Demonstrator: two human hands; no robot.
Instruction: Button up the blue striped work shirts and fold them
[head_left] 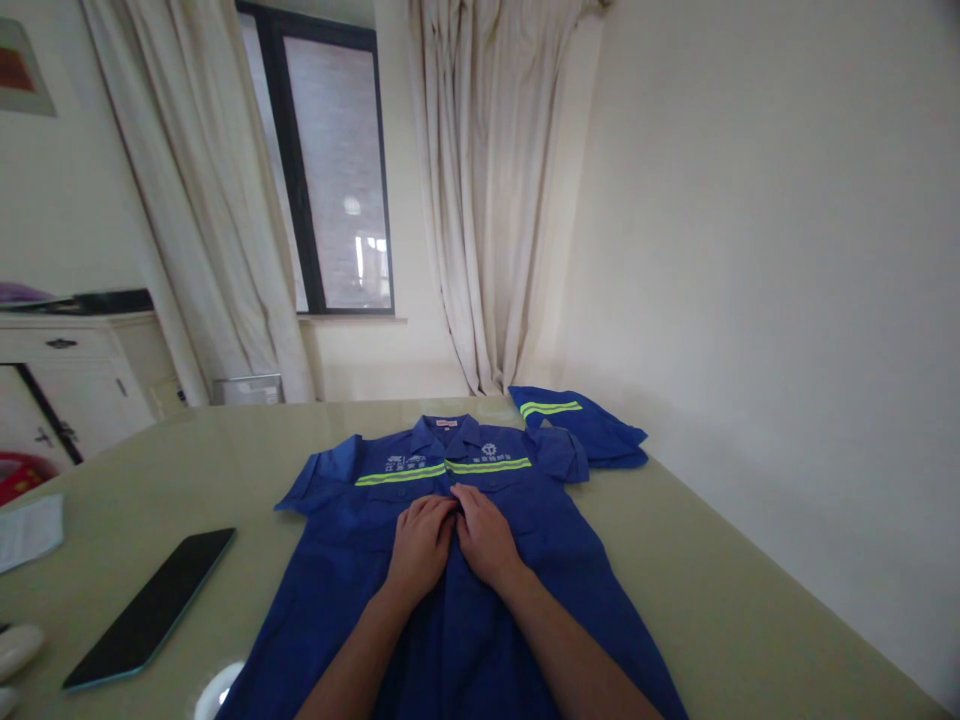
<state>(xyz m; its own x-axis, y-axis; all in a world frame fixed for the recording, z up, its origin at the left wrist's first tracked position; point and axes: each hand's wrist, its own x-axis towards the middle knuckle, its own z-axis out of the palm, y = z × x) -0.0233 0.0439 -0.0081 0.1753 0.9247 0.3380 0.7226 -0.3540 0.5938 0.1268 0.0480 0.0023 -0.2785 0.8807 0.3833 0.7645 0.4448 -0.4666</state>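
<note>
A blue short-sleeved work shirt [555, 560] lies spread face up, collar away from me, with a yellow-green reflective stripe across the chest. My left hand [421, 545] and my right hand [486, 535] meet at its front placket, just below the stripe. Both have curled fingers, closed on the placket edges with the fingertips nearly touching. Whatever button or buttonhole is between them is hidden by the fingers. White printed lettering and a round emblem show on the chest above my hands.
Another folded blue garment [600, 430] with a reflective stripe lies by the right sleeve, near the wall. On the left of the pale green table [262, 460] are a dark tablet [154, 605], white paper [30, 532] and a white round object [217, 690] beside the shirt hem.
</note>
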